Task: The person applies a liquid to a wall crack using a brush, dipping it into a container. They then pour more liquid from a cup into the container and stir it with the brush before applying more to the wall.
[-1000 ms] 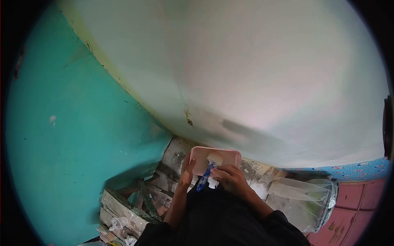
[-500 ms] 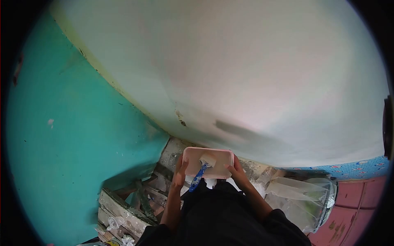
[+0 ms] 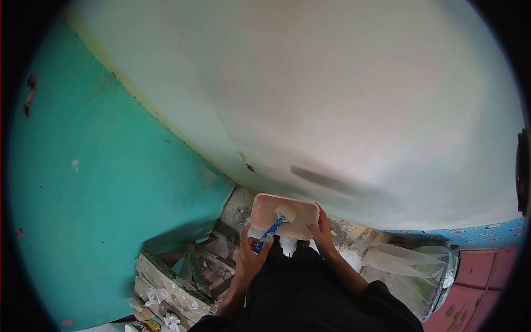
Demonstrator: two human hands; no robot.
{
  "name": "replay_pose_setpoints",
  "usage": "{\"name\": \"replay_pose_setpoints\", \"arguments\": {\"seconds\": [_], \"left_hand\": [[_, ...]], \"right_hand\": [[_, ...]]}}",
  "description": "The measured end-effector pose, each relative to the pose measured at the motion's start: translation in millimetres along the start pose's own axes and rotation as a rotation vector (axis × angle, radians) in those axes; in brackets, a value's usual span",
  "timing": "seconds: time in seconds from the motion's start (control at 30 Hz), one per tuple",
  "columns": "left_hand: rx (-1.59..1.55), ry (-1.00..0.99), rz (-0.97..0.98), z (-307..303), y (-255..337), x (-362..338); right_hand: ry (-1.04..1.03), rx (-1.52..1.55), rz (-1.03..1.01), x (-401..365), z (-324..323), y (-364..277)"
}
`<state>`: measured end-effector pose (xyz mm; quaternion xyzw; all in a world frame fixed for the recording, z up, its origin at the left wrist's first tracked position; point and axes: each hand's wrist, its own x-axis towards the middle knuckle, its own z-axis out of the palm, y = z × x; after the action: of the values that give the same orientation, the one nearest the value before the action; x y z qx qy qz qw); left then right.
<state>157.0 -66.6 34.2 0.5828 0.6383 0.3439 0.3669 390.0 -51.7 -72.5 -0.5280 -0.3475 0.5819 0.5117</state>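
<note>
A pink rectangular tray hangs in front of my body, tilted a little, with pale paint inside. In it rests a paint brush with pale bristles and a paint-spotted blue handle that sticks out over the near edge. My right hand grips the tray's right side, thumb over the rim. At the handle's lower end is my left hand, off the tray's left rim, its thumb and fingers on either side of the handle. Whether they touch the handle is hard to tell.
A white wall rises ahead and a turquoise wall stands at left. Worn wooden crates lie at lower left. At right are a plastic-covered container, blue patterned cloth and pink panels.
My left hand has let go of the tray's left side and moved down to the brush handle. The tray has shifted slightly and tilts down to the right.
</note>
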Motion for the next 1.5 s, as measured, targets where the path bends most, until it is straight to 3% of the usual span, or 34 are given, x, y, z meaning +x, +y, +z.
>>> {"name": "replay_pose_setpoints", "arguments": {"seconds": [0.07,0.17,0.27,0.37,0.47,0.57,0.77,0.9,1.17,1.3,1.5], "left_hand": [[-0.045,0.094,0.003,9,-1,1],[-0.215,-0.011,-0.035,15,-5,11],[-0.293,0.024,0.003,27,6,23],[-0.151,0.099,0.275,49,4,42],[-0.127,0.071,0.057,58,25,46],[-0.123,0.156,-0.003,62,17,46],[-0.709,0.27,-0.187,37,6,31],[-1.051,0.409,-0.305,38,-26,30],[-1.238,0.336,-0.257,60,-79,85],[-1.314,0.31,-0.222,97,-132,134],[-1.443,0.449,-0.261,158,-216,172]], "right_hand": [[-0.004,-0.049,-0.001,-1,-1,2],[-0.004,-0.037,-0.011,0,-2,2],[-0.018,-0.01,-0.005,-2,-1,-3],[-0.024,0.001,0.006,-4,-7,3],[-0.015,0.071,0.069,-8,-8,-10],[-0.016,0.072,0.071,-10,-13,-13],[0.03,0.072,0.005,-3,-34,11],[0.054,0.084,0.027,0,-43,15],[0.02,-0.077,-0.007,0,-73,16],[0.053,-0.138,0.011,-10,-86,16],[0.1,-0.131,0.085,-24,-92,6]]}}
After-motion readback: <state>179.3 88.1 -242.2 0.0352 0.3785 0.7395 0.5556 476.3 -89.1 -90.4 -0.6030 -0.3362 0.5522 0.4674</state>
